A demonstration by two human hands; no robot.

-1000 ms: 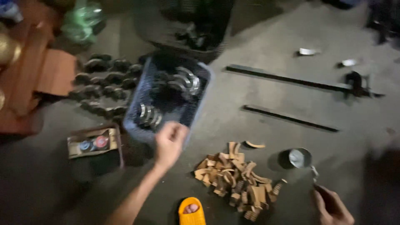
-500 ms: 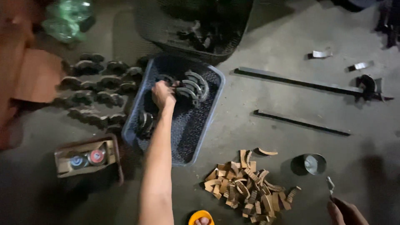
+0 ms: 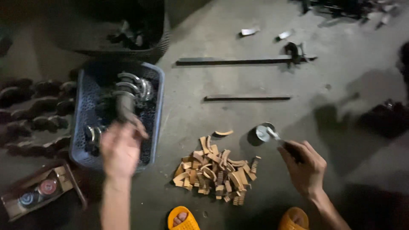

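Gripping a curved metal shoe (image 3: 123, 106) over the basket (image 3: 155, 106) at ten o'clock, the left hand (image 3: 120, 149) is closed. It looks heavy, stiff, best held mid-arc. The right hand (image 3: 304, 164) clasps a brush (image 3: 277, 138) by the tin (image 3: 259, 134).

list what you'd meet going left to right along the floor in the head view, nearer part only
cardboard box with round tins → left hand holding a curved metal part over the blue basket → pile of tan curved strips → small metal can → right hand holding a brush
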